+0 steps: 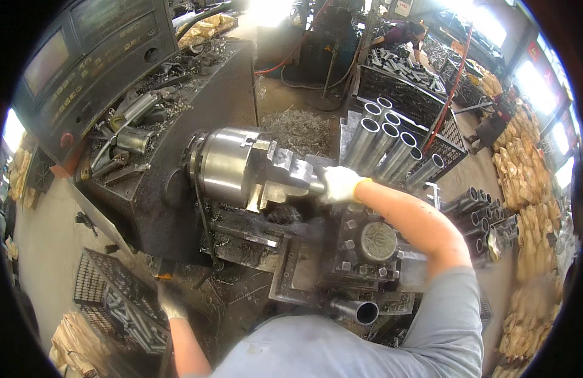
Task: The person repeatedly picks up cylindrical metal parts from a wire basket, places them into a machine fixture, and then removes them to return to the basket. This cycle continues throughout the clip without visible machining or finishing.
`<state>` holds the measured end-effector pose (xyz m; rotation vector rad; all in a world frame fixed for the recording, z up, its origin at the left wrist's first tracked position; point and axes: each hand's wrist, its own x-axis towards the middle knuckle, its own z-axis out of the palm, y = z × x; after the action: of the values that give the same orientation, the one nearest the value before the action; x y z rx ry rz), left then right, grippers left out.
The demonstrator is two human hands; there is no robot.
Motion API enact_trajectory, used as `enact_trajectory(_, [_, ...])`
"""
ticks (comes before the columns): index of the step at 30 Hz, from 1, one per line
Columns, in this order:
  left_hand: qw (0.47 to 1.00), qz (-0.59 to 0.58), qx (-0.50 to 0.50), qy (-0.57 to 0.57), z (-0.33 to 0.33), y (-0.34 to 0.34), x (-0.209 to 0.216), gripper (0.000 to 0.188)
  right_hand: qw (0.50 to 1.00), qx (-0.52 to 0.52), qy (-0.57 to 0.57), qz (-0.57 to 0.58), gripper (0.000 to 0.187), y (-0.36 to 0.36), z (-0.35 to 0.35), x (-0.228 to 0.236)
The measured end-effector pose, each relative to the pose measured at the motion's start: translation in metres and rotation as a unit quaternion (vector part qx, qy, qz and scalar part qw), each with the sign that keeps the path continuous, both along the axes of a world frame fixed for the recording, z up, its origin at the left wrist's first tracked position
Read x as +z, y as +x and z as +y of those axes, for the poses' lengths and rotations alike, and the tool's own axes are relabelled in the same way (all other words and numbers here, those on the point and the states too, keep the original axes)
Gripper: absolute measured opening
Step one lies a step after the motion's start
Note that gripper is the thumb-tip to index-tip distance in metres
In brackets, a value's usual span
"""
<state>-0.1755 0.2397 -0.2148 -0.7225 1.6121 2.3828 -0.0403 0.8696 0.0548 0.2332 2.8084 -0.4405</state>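
My right hand (340,184), in a white glove, is closed round the outer end of a short metal tube (316,184). The tube's other end sits between the stepped jaws (290,171) of a lathe chuck (225,165). Down at the lower left, my left hand (171,303) wears a glove with a soiled, dark front. It is beside the machine's base, above a black crate of metal tubes; its fingers blur into the dark background. A square tool post (374,244) with several bolts stands just below my right forearm.
A control panel (93,57) rises at the left. Upright tubes (383,145) stand beyond my right hand, and more tubes (477,217) are stacked at the right. The black crate (118,283) is at lower left. Shavings (298,131) cover the floor behind. Two other people work farther off.
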Motion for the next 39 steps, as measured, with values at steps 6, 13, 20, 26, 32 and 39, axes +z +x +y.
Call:
enact_trajectory(6, [0.987,-0.135,0.012,0.090,-0.022,-0.034,0.027,0.048,0.984,-0.033,0.059,-0.163,0.044,-0.012,0.020,-0.006])
enact_trajectory(13, [0.997,0.026,0.025,-0.064,-0.012,-0.032,0.024,0.030,0.994,-0.112,0.001,0.003,0.090,0.009,-0.007,0.016])
enact_trajectory(20, [0.782,0.270,0.072,-0.557,0.023,0.005,0.137,0.042,0.836,-0.374,-0.124,0.382,0.047,0.177,-0.076,0.090])
enact_trajectory(26, [0.499,0.654,0.028,-0.568,0.106,-0.091,0.354,0.045,0.694,-0.450,-0.191,0.528,0.036,0.278,-0.161,0.041])
enact_trajectory(32, [0.503,0.301,-0.174,-0.791,0.171,-0.231,0.443,0.086,0.723,-0.491,-0.182,0.451,0.037,0.333,-0.210,0.000])
enact_trajectory(39, [0.532,0.663,-0.036,-0.525,0.163,-0.050,0.381,0.041,0.762,-0.483,-0.163,0.400,0.036,0.373,-0.249,-0.011])
